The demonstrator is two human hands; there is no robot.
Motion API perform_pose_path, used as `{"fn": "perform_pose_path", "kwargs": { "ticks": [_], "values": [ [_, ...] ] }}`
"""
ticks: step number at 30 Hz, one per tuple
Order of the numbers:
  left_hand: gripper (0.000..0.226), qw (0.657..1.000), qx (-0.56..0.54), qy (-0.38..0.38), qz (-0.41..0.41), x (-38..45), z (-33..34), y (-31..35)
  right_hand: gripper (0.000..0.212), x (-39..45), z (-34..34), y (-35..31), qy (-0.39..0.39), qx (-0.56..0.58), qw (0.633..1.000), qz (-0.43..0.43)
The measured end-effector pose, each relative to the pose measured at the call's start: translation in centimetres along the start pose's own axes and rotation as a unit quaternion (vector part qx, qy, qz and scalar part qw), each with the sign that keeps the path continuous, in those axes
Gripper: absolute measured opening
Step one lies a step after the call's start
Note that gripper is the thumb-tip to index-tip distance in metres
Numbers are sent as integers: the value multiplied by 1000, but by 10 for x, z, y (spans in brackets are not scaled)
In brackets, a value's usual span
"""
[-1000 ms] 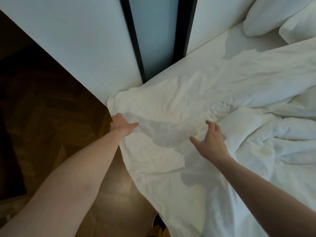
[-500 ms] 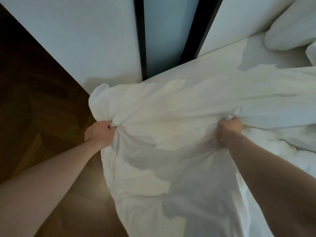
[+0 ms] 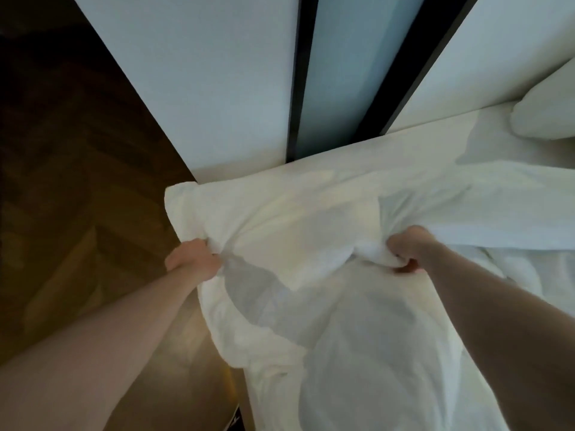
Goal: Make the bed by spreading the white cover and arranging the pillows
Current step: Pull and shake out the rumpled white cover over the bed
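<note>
Both arms reach forward, left hand (image 3: 193,259) and right hand (image 3: 407,250) each fisted tight on bunched folds of the white cover (image 3: 311,219), lifted at the bed's (image 3: 435,141) corner by the wall (image 3: 217,73), a pillow (image 3: 544,113) at the far edge.

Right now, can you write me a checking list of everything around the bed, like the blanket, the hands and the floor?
Surface: bed, bare sheet showing at the far side.
Job's things: white cover bunched and lifted at its corner; one pillow at the top right.
Clutter: nothing seen.
Grippers: left hand and right hand both fisted on the cover.
Cables: nothing seen.
Surroundings: wooden floor on the left, pale wall panels with dark strips behind.
</note>
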State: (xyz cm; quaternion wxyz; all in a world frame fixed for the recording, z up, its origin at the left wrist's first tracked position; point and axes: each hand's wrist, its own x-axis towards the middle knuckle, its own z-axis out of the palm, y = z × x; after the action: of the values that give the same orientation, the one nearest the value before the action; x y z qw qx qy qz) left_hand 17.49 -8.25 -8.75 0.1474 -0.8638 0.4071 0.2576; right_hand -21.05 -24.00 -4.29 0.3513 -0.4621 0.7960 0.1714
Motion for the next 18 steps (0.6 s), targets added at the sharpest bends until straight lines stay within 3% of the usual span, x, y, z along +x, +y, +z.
{"fn": "perform_pose_path", "kwargs": {
  "ticks": [2,3,4,7,9,12,14,18],
  "values": [
    [30,998,-22,42,32,3,-18,12,15,-4,19,17,-195,-83,975,65],
    [26,995,-38,67,61,5,-24,22,16,-8,15,17,-266,-132,952,70],
    [25,990,-57,87,92,8,-29,32,19,-6,6,14,-287,-172,940,65],
    [43,978,-130,90,138,17,-33,63,42,-11,-45,-18,-216,-171,961,16],
    [74,980,-141,42,131,26,-27,77,42,-13,-80,-43,-158,-104,982,-23],
    [108,986,-106,-5,127,39,-8,87,29,7,-108,-69,64,38,991,-112],
    [116,988,-84,-6,127,47,7,90,34,32,-105,-79,198,-11,967,-160],
    [118,989,-80,6,127,60,19,92,71,72,-67,-76,202,-86,961,-169]
  ]
}}
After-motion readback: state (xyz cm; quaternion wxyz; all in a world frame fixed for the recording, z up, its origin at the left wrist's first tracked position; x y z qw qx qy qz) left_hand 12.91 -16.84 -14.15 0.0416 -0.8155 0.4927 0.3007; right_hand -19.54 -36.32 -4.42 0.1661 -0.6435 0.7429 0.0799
